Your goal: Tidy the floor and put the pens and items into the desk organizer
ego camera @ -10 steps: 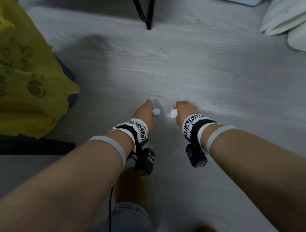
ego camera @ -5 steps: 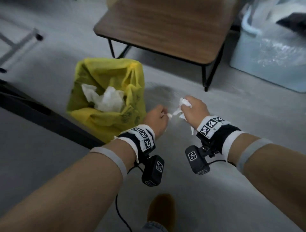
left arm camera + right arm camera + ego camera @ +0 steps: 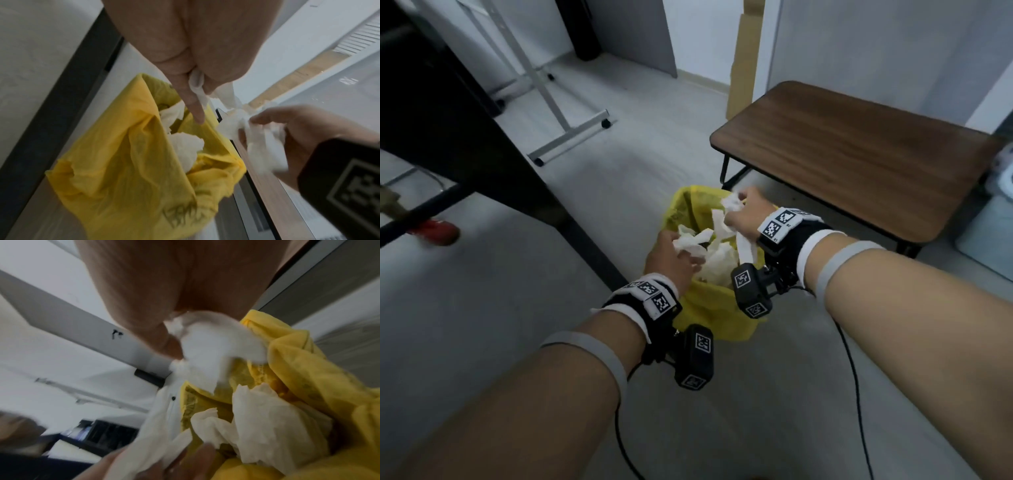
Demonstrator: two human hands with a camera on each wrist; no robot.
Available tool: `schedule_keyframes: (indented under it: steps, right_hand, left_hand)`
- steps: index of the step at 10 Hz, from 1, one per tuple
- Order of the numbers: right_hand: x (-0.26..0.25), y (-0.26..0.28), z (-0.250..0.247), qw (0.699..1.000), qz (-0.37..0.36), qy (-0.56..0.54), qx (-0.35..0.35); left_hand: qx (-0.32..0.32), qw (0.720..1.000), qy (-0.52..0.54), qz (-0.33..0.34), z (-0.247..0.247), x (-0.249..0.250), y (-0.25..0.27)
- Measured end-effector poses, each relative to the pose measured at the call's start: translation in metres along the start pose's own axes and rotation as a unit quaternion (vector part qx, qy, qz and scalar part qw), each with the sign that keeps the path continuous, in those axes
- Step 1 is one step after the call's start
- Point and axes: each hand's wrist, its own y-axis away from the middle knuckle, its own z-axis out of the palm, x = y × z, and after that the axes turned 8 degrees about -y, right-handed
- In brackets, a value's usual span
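Observation:
A yellow bin bag (image 3: 705, 308) stands on the floor, its mouth open and crumpled white tissues (image 3: 717, 260) inside. My left hand (image 3: 681, 255) hovers at the near left rim and pinches a scrap of white tissue (image 3: 197, 84) between thumb and fingers, with one finger pointing down into the bag (image 3: 133, 162). My right hand (image 3: 739, 205) is over the far right rim and grips a wad of white tissue (image 3: 216, 345), strips of which hang toward the bag (image 3: 308, 369). No pens or desk organizer are in view.
A low brown table (image 3: 859, 154) on black legs stands just right of and behind the bag. A black desk frame (image 3: 482, 147) runs along the left. A white wheeled rack (image 3: 571, 133) stands at the back left, and a red object (image 3: 434, 229) lies far left.
The view has swung up from bare floor to the bin. Both hands, each still holding tissue scraps, have moved from above the floor to over the yellow bag's mouth.

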Motion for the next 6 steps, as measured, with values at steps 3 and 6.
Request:
schedule_keyframes:
  steps: [3, 6]
  right_hand:
    - [0.023, -0.006, -0.006, 0.993, 0.008, -0.113, -0.029]
    - [0.007, 0.057, -0.060, 0.981, 0.060, -0.187, -0.013]
  left_hand:
    - [-0.050, 0.973, -0.226, 0.001, -0.002, 0.002, -0.027]
    - [-0.056, 0.994, -0.093, -0.018, 0.001, 0.029, 0.026]
